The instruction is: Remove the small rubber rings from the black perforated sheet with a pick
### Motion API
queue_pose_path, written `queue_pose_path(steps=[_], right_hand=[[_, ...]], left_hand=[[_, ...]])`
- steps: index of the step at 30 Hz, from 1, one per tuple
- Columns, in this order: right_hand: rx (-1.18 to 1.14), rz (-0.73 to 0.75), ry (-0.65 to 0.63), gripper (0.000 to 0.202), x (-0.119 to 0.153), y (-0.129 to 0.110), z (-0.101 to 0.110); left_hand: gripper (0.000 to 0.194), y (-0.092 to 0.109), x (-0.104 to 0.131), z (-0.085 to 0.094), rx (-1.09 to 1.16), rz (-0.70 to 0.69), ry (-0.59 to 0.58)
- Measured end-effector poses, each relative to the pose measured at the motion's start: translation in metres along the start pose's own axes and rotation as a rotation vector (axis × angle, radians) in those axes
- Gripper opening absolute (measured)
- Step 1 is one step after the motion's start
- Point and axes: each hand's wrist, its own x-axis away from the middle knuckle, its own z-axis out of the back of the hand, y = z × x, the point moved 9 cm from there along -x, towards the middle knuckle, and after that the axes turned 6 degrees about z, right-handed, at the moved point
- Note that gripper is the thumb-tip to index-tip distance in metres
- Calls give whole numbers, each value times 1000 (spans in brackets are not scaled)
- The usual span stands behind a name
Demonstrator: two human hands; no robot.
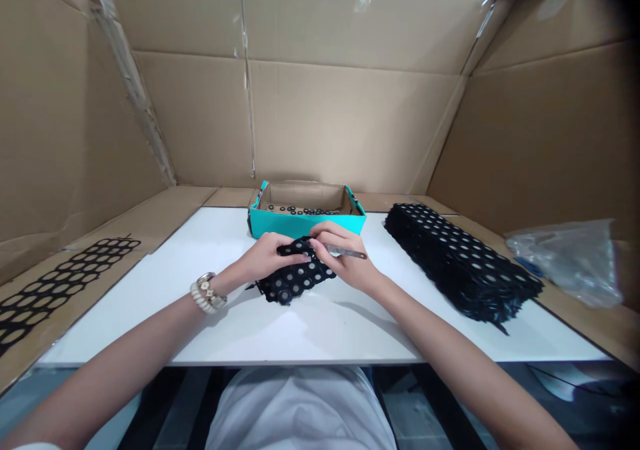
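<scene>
A black sheet with rows of round holes or discs (290, 281) is held bent just above the white table, in front of the teal box. My left hand (270, 255) grips its upper left part, thumb on top. In my right hand (344, 253) is a thin metal tool (345, 251), like tweezers, its tip hidden at the fingers near the sheet's upper edge. The teal box (307, 224) stands open behind my hands, with small black rings (313, 211) inside.
A thick stack of black perforated sheets (450, 257) lies at the right. A clear plastic bag (570, 263) sits beyond it. One emptied-looking black ring lattice (65, 283) lies on cardboard at the left. Cardboard walls (350, 117) surround the white table (320, 337).
</scene>
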Motion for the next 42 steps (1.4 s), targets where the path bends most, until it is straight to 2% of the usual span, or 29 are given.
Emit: queue_pose_path(steps=[6,10,28,42], right_hand=[[-44,-88,-88,32,-1,10,2],[-58,-91,-119,34,-1,10,-1],[-95,-96,-185,32,6,12,-12],[-67,-91,-203,31,6,11,-10]], left_hand=[[46,-6,-1,7,26,75,63],[44,-6,-2,9,42,78,80],[42,0,1,0,-1,6,31],[41,1,1,-1,-13,0,24]])
